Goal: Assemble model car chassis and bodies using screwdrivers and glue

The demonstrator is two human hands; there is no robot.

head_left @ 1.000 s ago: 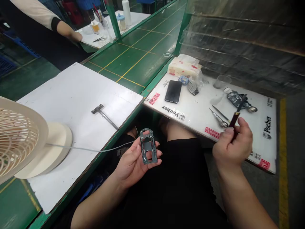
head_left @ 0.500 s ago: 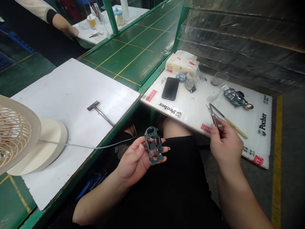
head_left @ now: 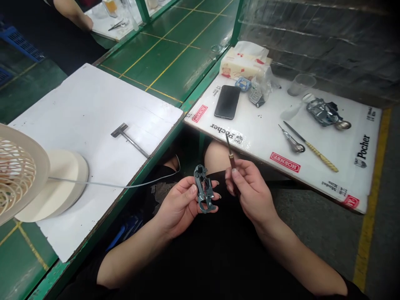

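Observation:
My left hand [head_left: 179, 204] is closed round a small grey-blue metal model car body [head_left: 203, 194], held over my lap below the table edge. Close beside it on the right, my right hand [head_left: 250, 189] grips a thin hand tool with a dark red handle [head_left: 230, 153]; its blade points up and away. The two hands are almost touching.
A white board [head_left: 265, 137] ahead carries a black phone [head_left: 227, 107], a tissue pack [head_left: 242, 64], a clear cup [head_left: 300, 84], another car part [head_left: 321, 111] and two hand tools [head_left: 300, 141]. To the left lie a white sheet with a T-shaped tool [head_left: 128, 137] and a cream fan [head_left: 21, 175]. Another person's arm [head_left: 73, 12] is far left.
My right hand came in from the white board to just beside my left hand, now with the red-handled tool. The car body has turned more edge-on in my left hand.

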